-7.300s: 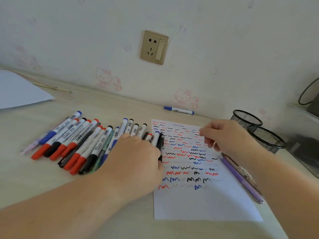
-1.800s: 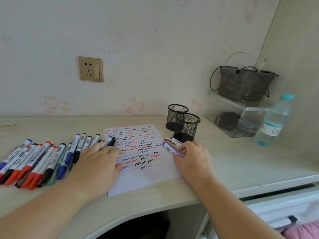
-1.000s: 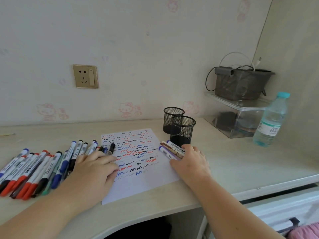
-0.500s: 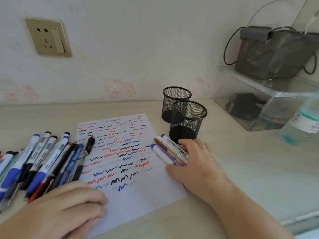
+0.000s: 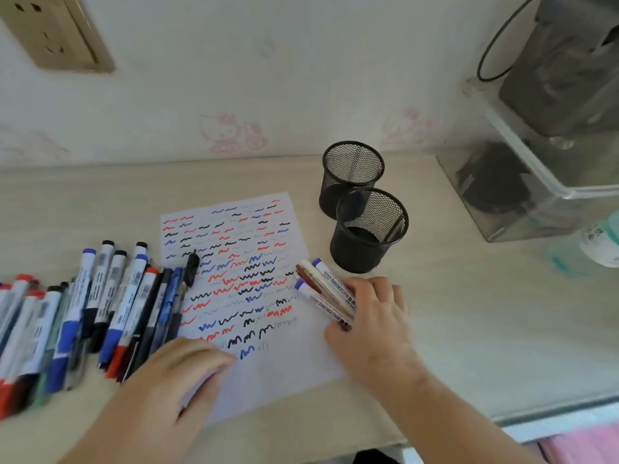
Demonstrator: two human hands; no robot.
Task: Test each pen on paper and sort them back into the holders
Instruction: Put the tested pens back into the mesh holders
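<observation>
A white paper (image 5: 234, 249) covered in red, blue and black scribbles lies on the desk. Left of it lies a row of several marker pens (image 5: 100, 296) with blue, red and black caps. My left hand (image 5: 177, 376) rests flat on the paper's near left corner, fingers relaxed. At the paper's right edge lies a small bunch of pens (image 5: 321, 283), white, brown and purple. My right hand (image 5: 378, 326) covers their near ends, fingers over them and thumb curled against them. Two black mesh holders stand just beyond, the front one (image 5: 361, 252) and the back one (image 5: 338, 192); no pens show in either.
A clear plastic box (image 5: 522, 202) with a grey bag (image 5: 562, 68) on top stands at the back right. A water bottle (image 5: 599, 242) stands right of the holders. A wall socket (image 5: 57, 31) is at the upper left. The desk's front edge runs just below my wrists.
My left hand has slid off the pen row onto the near part of the paper. My right hand stays on the small bunch of pens. The view has moved closer and lower.
</observation>
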